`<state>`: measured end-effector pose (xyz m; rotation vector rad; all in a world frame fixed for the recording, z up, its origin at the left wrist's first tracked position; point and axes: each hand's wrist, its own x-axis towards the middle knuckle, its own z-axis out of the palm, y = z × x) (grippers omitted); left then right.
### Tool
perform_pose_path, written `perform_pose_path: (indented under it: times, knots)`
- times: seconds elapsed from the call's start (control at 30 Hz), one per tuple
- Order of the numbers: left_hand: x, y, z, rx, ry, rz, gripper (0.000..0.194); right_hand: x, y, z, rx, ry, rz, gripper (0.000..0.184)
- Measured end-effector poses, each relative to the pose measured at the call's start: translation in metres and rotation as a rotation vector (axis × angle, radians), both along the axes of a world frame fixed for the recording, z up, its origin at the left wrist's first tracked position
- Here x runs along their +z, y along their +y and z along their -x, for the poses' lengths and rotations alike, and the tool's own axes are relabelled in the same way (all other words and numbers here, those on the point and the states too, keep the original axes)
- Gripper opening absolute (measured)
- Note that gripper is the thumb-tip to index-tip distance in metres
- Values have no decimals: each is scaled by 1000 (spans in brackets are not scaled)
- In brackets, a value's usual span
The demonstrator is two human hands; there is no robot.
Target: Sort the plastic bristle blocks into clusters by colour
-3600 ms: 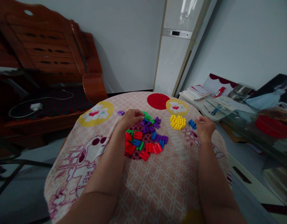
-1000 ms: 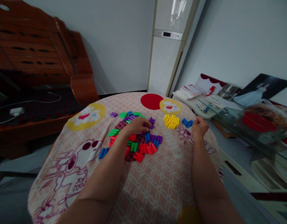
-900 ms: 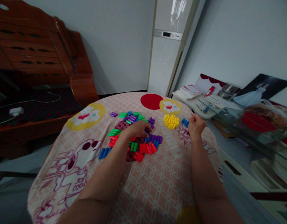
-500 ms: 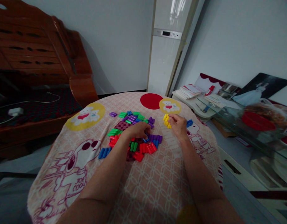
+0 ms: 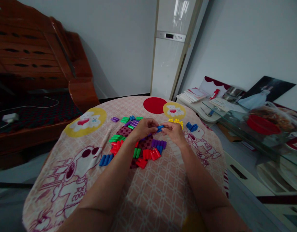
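Note:
Above the table, my left hand (image 5: pixel 145 128) and my right hand (image 5: pixel 174 131) meet, each pinching one end of a small blue toy block (image 5: pixel 160 128). Just behind my right hand lies a cluster of knobbed yellow blocks (image 5: pixel 176 121), partly hidden by its fingers. To the right of that hand sit knobbed blue blocks (image 5: pixel 192 126). Around and under my left forearm spread loose ribbed blocks: purple (image 5: pixel 158 143), red (image 5: pixel 150 154), green (image 5: pixel 116 138) and blue (image 5: pixel 106 159). My left hand and arm hide part of this pile.
A patterned cloth covers the round table (image 5: pixel 153 193). To the right stands a glass-topped cabinet (image 5: pixel 230 122) with papers (image 5: pixel 193 95) and a red bowl (image 5: pixel 263 124). A wooden bench (image 5: pixel 81 93) is at the left, and a tall white air conditioner (image 5: pixel 166 61) stands behind.
My left hand has lifted a blue block from the pile and moved it up and right. My right hand has let go of the yellow blocks and come left onto the blue block.

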<state>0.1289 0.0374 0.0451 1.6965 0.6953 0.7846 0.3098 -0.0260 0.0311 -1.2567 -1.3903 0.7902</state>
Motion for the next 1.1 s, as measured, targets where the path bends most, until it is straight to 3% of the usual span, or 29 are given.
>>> perform_pose_path:
  times: [0.1,0.2,0.27,0.37,0.53,0.67,0.93,1.1]
  knots:
    - [-3,2,0,21,35,-43,32,3,3,-21,-173,-8,-78,34]
    - [-5,6,3,57,39,-64,33,9,4,-59,-449,-96,-171,37]
    - [-3,7,7,77,33,-57,33,14,4,-89,-621,-233,-253,35]
    - [5,6,13,128,57,-30,32,19,8,-132,-743,-486,-294,32]
    - [16,7,28,217,47,-5,33,18,25,-175,-611,-925,-106,28]
    - [16,13,36,251,-1,-14,37,14,36,-188,-516,-1103,7,29]
    - [14,17,44,277,-51,-11,39,9,42,-187,-415,-1151,116,30]
    - [25,15,59,426,-143,9,37,19,34,-166,-517,-1088,62,32]
